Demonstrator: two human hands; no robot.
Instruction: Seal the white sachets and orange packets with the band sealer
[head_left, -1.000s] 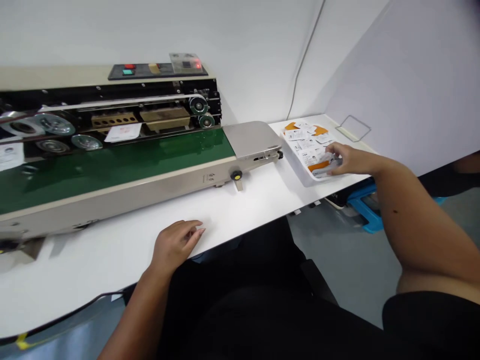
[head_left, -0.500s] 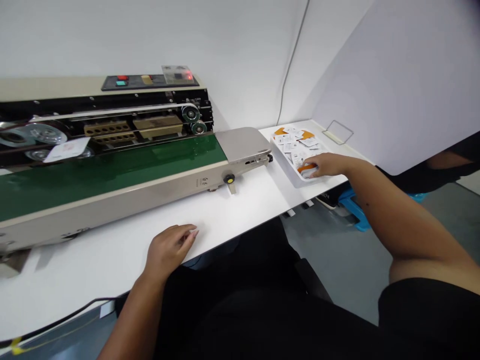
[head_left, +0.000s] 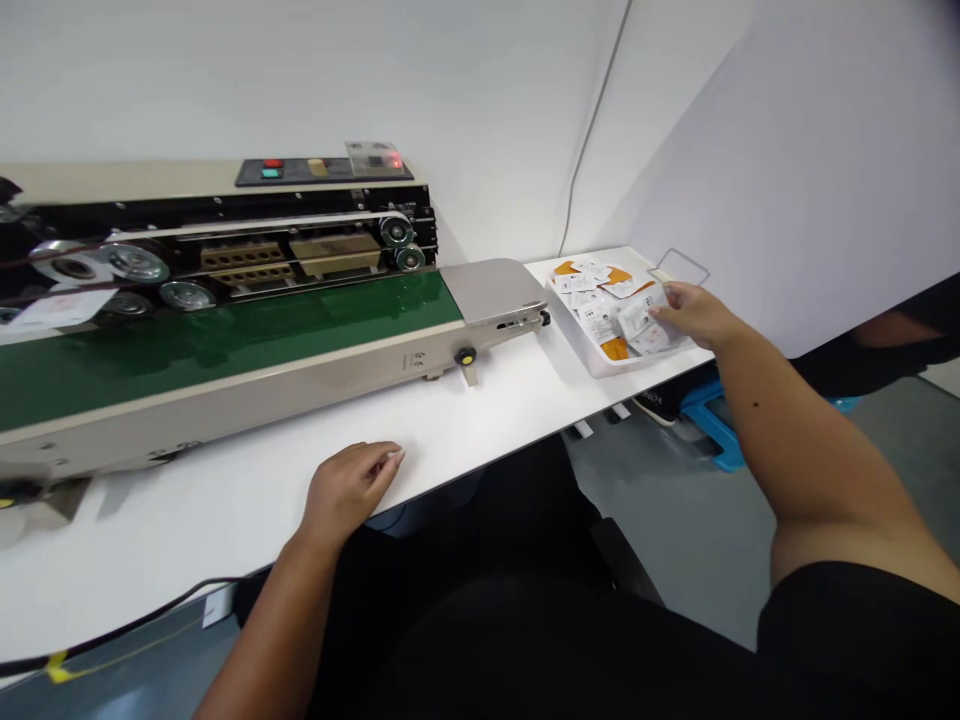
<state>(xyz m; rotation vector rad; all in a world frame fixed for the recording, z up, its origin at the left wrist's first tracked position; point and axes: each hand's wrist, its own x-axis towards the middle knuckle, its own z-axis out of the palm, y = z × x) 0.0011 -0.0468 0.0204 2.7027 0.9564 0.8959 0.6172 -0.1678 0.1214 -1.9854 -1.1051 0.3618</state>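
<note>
My right hand (head_left: 694,313) is over the back right of a white plastic tray (head_left: 579,338), its fingers pinching a white sachet (head_left: 639,318) just above the pile. Several printed white and orange sachets (head_left: 592,300) lie heaped in that tray. My left hand (head_left: 349,490) rests on the white table (head_left: 465,410) near its front edge, fingers loosely curled around nothing. It sits in front of a beige band sealer (head_left: 300,385) with a green conveyor belt (head_left: 225,350). A white sachet (head_left: 58,308) lies at the belt's far left, against the sealer's rollers.
A control panel (head_left: 322,172) tops the sealer. A thin wire frame (head_left: 682,266) lies behind the tray, against a white partition (head_left: 810,150). Below the table's right edge stand a blue stool (head_left: 712,425) and a shoe (head_left: 652,405). A black cable (head_left: 127,630) runs under the front edge.
My right hand has moved toward the back of the tray with a sachet in its fingers. The sachet on the sealer has travelled left. My left hand has barely moved.
</note>
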